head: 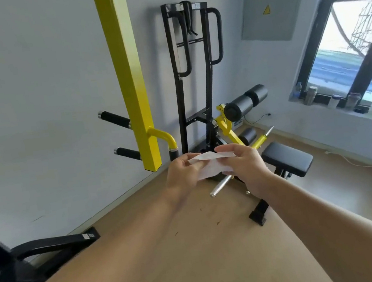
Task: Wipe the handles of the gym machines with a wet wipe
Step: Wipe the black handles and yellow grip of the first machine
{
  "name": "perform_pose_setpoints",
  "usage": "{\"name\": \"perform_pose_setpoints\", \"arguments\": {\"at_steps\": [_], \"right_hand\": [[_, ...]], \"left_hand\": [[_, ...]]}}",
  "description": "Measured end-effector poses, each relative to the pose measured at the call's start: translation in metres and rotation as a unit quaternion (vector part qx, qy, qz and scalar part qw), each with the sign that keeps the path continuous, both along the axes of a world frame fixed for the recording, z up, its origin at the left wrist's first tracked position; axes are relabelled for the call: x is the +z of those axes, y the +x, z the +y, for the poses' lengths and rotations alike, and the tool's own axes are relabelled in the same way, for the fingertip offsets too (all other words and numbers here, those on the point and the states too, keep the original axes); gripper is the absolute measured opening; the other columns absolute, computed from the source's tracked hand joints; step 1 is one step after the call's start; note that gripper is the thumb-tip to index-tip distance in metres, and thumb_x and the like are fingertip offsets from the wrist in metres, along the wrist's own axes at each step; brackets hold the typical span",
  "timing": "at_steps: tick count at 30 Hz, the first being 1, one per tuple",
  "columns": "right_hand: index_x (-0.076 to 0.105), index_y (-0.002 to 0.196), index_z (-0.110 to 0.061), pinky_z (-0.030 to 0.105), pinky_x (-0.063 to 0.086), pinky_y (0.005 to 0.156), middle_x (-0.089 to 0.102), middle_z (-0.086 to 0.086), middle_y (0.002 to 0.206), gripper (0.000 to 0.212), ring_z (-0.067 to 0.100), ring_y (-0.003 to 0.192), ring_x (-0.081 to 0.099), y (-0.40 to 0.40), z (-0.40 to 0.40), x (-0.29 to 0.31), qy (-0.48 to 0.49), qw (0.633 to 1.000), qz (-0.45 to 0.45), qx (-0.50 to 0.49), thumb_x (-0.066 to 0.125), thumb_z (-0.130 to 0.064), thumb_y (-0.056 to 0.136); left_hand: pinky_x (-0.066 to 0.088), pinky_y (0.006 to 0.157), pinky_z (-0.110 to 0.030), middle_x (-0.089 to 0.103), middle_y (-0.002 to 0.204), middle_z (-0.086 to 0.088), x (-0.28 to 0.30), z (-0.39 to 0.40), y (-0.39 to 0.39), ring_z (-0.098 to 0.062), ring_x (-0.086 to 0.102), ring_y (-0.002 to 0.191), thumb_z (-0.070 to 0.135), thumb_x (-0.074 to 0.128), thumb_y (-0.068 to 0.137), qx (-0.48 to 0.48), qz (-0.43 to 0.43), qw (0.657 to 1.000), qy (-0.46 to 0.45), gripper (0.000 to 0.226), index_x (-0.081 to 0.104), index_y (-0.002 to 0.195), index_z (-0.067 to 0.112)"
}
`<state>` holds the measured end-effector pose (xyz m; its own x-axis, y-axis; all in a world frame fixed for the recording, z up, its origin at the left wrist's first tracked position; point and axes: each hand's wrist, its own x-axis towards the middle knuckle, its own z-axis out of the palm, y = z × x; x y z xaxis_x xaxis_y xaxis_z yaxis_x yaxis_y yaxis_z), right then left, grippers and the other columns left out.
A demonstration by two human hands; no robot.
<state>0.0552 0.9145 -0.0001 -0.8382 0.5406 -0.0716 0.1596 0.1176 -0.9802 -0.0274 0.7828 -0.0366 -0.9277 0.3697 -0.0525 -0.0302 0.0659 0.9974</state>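
Head view. Both arms reach forward over the wooden floor (pixel 195 247), and the two hands meet in mid-air in front of the gym machines. The left hand (pixel 181 173) pinches the left edge of the wet wipe (pixel 210 165) between thumb and curled fingers; the right hand (pixel 247 164) pinches its right edge in the same way. The wipe hangs between them as a white, partly folded sheet, touching no equipment.

Behind the hands stands a yellow post (pixel 133 88) bearing two black foam grips, the upper grip (pixel 115 119) and the lower grip (pixel 128 153), both projecting towards the wall at left. A curved yellow tube ends in a short black handle (pixel 174 154) just left of the left hand. Further back, a black frame (pixel 191 73) leans at the wall and carries two looped handles (pixel 215 36). The padded bench (pixel 288 158) lies to the right of the hands, with roller pads (pixel 246 103) above its far end.

Handling, as a judgement: the wipe appears thin, limp and very light, probably damp and slightly clingy, so it is likely to bunch or tear if pulled hard. It is best spread flat across the palm and wrapped round a grip. No handle appears to have been wiped yet from this position.
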Motion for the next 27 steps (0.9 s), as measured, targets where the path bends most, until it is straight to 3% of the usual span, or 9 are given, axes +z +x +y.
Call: {"name": "perform_pose_setpoints", "arguments": {"at_steps": [3,5,9,12,15,17,20,23,27], "right_hand": [[0.075,0.088,-0.023,0.041,0.061,0.081,0.072,-0.003,0.082,0.005,0.015,0.080,0.070,-0.053,0.023,-0.003,-0.010,0.999,0.007,0.037,0.072,-0.019,0.089],[0.074,0.083,-0.024,0.047,0.060,0.082,0.075,0.000,0.082,0.009,0.022,0.085,0.073,-0.089,0.030,-0.005,-0.012,0.998,0.011,0.067,0.073,-0.030,0.089],[0.072,0.076,-0.025,0.040,0.060,0.082,0.075,0.003,0.085,0.027,0.026,0.089,0.072,-0.151,0.029,-0.001,0.000,0.987,0.015,0.158,0.063,-0.045,0.093],[0.073,0.078,-0.019,0.036,0.059,0.072,0.072,0.007,0.077,0.026,0.019,0.073,0.066,-0.194,0.023,0.006,0.055,0.971,0.046,0.228,0.062,-0.035,0.096],[0.073,0.085,-0.009,0.031,0.056,0.064,0.068,0.017,0.078,0.024,0.018,0.066,0.060,-0.232,0.015,0.020,0.114,0.961,0.078,0.240,0.062,-0.028,0.095],[0.070,0.090,-0.005,0.038,0.056,0.065,0.067,0.019,0.081,0.030,0.023,0.066,0.060,-0.258,0.013,0.026,0.121,0.966,0.079,0.213,0.060,-0.034,0.095],[0.069,0.089,-0.011,0.049,0.058,0.072,0.065,0.004,0.076,0.032,0.030,0.077,0.067,-0.294,0.010,0.038,0.113,0.981,0.069,0.145,0.057,-0.041,0.092],[0.069,0.094,-0.012,0.046,0.062,0.071,0.065,-0.002,0.078,0.028,0.016,0.071,0.064,-0.327,-0.004,0.049,0.083,0.984,0.092,0.131,0.057,-0.037,0.094],[0.052,0.064,-0.027,0.037,0.049,0.054,0.051,-0.002,0.062,0.035,0.022,0.059,0.047,-0.354,-0.034,0.051,0.100,0.973,0.105,0.181,0.051,-0.017,0.097]], "left_hand": [[0.062,0.075,-0.040,0.076,0.092,-0.010,0.000,0.019,-0.034,-0.030,0.074,0.090,0.028,0.071,0.092,0.065,0.032,0.997,0.016,0.009,0.073,0.093,0.020],[0.063,0.075,-0.040,0.075,0.093,-0.009,-0.002,0.023,-0.054,-0.028,0.073,0.088,0.030,0.070,0.093,0.132,0.071,0.989,0.005,0.009,0.071,0.093,0.021],[0.046,0.059,-0.005,0.070,0.085,0.008,0.007,0.017,-0.085,-0.003,0.064,0.078,0.025,0.072,0.092,0.242,0.102,0.965,-0.022,0.010,0.073,0.097,0.016],[0.047,0.060,-0.007,0.070,0.082,0.011,0.019,0.006,-0.109,0.002,0.065,0.074,0.023,0.077,0.087,0.275,0.070,0.959,0.007,0.010,0.075,0.093,0.016],[0.058,0.068,-0.029,0.073,0.082,-0.002,0.024,-0.008,-0.127,-0.014,0.069,0.078,0.044,0.074,0.085,0.320,0.065,0.945,0.016,0.031,0.074,0.086,0.013],[0.058,0.067,-0.036,0.072,0.075,-0.011,0.022,-0.019,-0.137,-0.018,0.067,0.069,0.045,0.062,0.096,0.364,0.083,0.928,0.014,0.039,0.071,0.081,0.010],[0.055,0.071,-0.039,0.070,0.069,-0.011,0.013,-0.044,-0.159,-0.018,0.064,0.063,0.032,0.057,0.101,0.408,0.104,0.907,0.014,0.032,0.069,0.084,0.009],[0.057,0.070,-0.031,0.072,0.078,-0.004,0.005,-0.072,-0.191,-0.015,0.067,0.072,0.024,0.062,0.099,0.410,0.138,0.901,-0.012,0.014,0.067,0.091,0.015],[0.046,0.070,-0.010,0.069,0.089,0.013,0.003,-0.109,-0.253,-0.001,0.063,0.082,0.024,0.063,0.097,0.386,0.201,0.898,-0.056,0.004,0.066,0.095,0.024]]}}
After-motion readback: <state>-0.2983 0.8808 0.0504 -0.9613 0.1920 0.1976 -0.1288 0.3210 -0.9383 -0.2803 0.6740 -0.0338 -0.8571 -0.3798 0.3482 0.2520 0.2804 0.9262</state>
